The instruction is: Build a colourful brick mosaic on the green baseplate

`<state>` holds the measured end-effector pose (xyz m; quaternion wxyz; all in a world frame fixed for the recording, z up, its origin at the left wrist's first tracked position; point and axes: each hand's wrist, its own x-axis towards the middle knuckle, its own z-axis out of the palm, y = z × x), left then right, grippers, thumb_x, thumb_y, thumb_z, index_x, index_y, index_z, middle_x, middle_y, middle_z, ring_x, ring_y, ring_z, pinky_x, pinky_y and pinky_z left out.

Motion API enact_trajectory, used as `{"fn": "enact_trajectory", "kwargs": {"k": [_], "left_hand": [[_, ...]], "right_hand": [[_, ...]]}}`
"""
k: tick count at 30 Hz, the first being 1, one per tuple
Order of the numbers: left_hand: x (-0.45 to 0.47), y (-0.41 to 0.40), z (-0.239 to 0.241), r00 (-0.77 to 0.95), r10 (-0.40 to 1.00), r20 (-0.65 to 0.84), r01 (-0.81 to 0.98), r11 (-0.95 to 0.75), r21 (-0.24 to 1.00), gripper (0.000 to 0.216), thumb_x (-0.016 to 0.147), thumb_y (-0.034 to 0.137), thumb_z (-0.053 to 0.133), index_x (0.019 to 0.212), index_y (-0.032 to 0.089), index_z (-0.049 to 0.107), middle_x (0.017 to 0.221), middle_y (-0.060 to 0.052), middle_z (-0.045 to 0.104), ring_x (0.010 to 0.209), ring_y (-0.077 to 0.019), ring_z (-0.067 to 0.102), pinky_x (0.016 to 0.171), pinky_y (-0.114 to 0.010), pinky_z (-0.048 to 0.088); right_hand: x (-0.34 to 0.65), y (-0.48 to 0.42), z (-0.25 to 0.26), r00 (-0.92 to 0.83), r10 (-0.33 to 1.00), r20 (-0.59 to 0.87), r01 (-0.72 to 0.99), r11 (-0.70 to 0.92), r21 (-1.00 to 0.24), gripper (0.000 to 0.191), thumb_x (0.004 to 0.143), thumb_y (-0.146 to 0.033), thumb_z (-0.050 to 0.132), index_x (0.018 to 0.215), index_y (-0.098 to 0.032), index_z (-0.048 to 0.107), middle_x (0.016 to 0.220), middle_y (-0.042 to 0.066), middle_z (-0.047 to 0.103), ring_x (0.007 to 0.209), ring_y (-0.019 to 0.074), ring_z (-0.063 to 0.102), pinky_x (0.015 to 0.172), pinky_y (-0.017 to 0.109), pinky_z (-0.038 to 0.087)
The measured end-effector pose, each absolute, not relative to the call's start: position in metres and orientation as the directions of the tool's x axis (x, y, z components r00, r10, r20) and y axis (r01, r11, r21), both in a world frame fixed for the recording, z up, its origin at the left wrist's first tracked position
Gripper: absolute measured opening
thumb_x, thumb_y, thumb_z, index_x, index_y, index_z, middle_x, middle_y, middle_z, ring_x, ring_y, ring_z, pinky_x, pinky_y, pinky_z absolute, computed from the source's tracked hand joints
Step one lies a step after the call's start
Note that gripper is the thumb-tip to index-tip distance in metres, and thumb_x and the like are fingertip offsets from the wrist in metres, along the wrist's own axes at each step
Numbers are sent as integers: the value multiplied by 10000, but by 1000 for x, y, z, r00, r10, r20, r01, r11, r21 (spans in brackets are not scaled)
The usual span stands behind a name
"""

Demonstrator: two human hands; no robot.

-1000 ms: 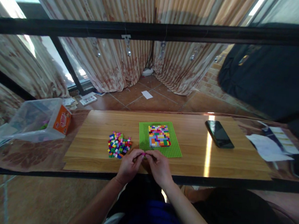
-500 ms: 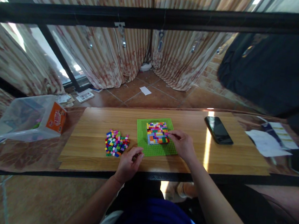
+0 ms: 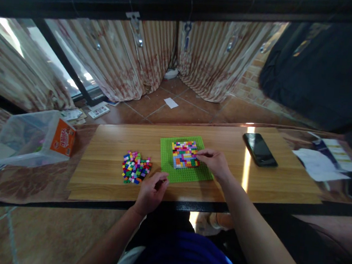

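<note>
A green baseplate (image 3: 167, 146) lies at the middle of the wooden table (image 3: 106, 142), with a block of many-coloured small bricks (image 3: 184, 153) pressed onto it. My right hand (image 3: 214, 162) rests on the plate's right side, fingers pinched together at the brick block's right edge. What the fingertips hold is too small to make out. My left hand (image 3: 150, 192) sits near the table's front edge, just left of the plate, fingers curled in. A loose pile of coloured bricks (image 3: 135, 167) lies left of the plate, close to my left hand.
A black phone (image 3: 260, 149) lies on the table's right part. Papers (image 3: 319, 164) sit further right. At far left stands a clear plastic tub (image 3: 22, 138) with an orange label. A black bar crosses the top; curtains hang behind.
A second ago both hands were pinched together at the table's front edge. My right hand has since reached to the brick block's right edge; my left hand stayed near the front.
</note>
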<state>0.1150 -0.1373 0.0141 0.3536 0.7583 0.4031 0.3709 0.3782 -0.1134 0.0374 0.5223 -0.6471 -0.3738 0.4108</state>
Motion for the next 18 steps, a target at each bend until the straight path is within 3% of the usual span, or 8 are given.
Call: {"fn": "enact_trajectory", "kwargs": {"k": [5,18], "left_hand": [[116,-137,17,400,874,275,354,-424,834,149,924,258,580,1032,196,661,895,-38,731,790,-147,705,757,-258,576],[116,-137,19,400,874,276,355,-425,833,142,918,263,582,1011,203,672,894,-45,738,804,-161,710,768,-269,581]], "right_hand": [[376,-113,38,391,880,-268,-93,-253,-963,337,460,-406,867,650,-180,704,590,4,646,532,107,517,522,272,400],[375,-111,39,418,850,-321,-106,-305,-946,306,470,-372,847,662,-181,705,596,13,659,532,116,541,496,264,413]]}}
